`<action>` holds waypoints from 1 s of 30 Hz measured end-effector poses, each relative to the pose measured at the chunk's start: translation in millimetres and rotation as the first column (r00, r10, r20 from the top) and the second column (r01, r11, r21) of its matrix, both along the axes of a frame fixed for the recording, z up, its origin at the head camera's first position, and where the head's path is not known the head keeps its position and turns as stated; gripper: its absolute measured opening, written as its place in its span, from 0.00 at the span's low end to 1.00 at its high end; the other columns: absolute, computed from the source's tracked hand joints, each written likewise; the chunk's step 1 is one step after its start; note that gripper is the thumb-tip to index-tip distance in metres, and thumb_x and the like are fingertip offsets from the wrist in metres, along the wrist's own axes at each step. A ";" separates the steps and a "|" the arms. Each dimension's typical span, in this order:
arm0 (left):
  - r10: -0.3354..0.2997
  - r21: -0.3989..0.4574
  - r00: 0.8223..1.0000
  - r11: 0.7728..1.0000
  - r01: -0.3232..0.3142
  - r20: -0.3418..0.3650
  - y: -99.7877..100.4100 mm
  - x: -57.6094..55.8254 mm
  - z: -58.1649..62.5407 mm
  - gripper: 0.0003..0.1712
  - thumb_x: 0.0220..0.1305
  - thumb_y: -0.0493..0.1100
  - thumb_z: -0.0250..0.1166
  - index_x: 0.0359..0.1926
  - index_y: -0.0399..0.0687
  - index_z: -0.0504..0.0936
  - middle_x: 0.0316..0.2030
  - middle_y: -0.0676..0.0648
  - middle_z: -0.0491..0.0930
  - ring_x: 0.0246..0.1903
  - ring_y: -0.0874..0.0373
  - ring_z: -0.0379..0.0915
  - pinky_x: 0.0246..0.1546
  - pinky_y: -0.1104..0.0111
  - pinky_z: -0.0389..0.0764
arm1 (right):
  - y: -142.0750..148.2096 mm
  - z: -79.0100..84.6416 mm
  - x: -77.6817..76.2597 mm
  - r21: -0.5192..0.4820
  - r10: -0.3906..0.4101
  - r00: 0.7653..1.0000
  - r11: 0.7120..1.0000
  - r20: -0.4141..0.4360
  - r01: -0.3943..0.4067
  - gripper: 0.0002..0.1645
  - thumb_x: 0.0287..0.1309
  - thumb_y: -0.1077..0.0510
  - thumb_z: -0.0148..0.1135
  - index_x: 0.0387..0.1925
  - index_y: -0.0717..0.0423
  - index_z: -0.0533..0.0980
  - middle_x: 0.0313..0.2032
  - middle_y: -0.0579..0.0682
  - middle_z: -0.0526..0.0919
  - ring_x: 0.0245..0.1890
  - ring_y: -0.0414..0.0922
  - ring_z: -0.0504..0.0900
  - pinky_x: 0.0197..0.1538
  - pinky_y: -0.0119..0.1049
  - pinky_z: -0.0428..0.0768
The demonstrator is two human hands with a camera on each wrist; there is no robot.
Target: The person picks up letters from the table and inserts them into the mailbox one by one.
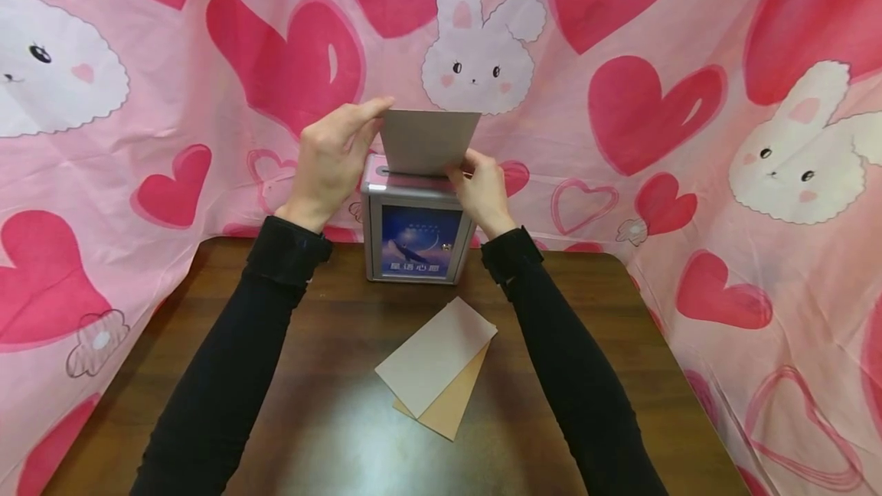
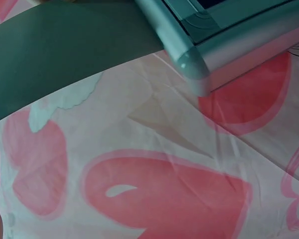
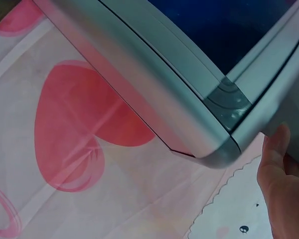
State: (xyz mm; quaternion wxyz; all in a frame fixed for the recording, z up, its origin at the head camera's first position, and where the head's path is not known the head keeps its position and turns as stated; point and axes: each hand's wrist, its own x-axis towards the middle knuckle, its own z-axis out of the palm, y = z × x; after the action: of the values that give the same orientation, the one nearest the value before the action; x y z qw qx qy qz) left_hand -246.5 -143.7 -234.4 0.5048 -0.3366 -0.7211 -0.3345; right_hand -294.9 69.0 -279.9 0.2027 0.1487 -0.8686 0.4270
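A silver box point(image 1: 412, 191) with a slot in its top stands at the table's back; its front panel point(image 1: 420, 239) shows a whale, a moon and white characters. A plain grey envelope point(image 1: 430, 136) stands upright with its lower edge at the slot. My right hand point(image 1: 482, 188) pinches it near the lower right corner, close over the box top. My left hand point(image 1: 334, 163) has straight fingers at the upper left corner. In the left wrist view the envelope point(image 2: 74, 55) bows slightly, a fingertip at its corner. The right wrist view shows my right thumb point(image 3: 276, 144) against the paper.
On the brown wooden table point(image 1: 331, 373), a pale envelope point(image 1: 434, 350) lies over a tan one point(image 1: 458, 400), in front of the box. A pink cloth point(image 1: 565, 128) with hearts and rabbits hangs behind and along the sides. The box has a small lock point(image 1: 446, 247) on its front.
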 end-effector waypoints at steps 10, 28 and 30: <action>-0.024 0.002 0.988 1.000 0.024 0.152 3.9 -12.6 -18.4 0.18 0.58 0.31 0.65 0.51 0.38 0.83 0.44 0.38 0.86 0.47 0.51 0.80 0.50 0.56 0.81 | 2.7 1.5 9.0 -0.037 0.000 0.997 0.999 -0.083 -0.003 0.18 0.56 0.57 0.65 0.50 0.53 0.78 0.45 0.54 0.86 0.48 0.46 0.81 0.53 0.47 0.81; 0.003 -0.016 0.982 1.000 0.000 0.188 0.9 -33.2 -45.8 0.16 0.61 0.31 0.63 0.51 0.36 0.83 0.44 0.36 0.85 0.47 0.48 0.79 0.49 0.54 0.81 | -4.3 22.4 19.8 0.081 0.068 0.905 0.996 -0.419 -0.037 0.14 0.60 0.68 0.57 0.46 0.61 0.82 0.44 0.56 0.86 0.47 0.47 0.78 0.53 0.43 0.75; 0.017 -0.030 0.982 0.999 -0.011 0.189 0.4 -35.6 -49.1 0.17 0.63 0.31 0.61 0.53 0.35 0.81 0.45 0.35 0.84 0.49 0.47 0.78 0.52 0.54 0.79 | -5.8 22.7 17.8 0.104 0.064 0.903 0.994 -0.424 -0.022 0.14 0.60 0.68 0.56 0.46 0.61 0.83 0.44 0.56 0.86 0.46 0.49 0.78 0.52 0.44 0.75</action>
State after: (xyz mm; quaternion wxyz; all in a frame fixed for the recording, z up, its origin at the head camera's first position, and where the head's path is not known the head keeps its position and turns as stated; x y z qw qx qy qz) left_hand -282.2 -143.3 -283.5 0.4313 -0.3054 -0.7729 -0.3512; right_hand -277.2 63.2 -257.1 0.3710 0.2675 -0.8193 0.3458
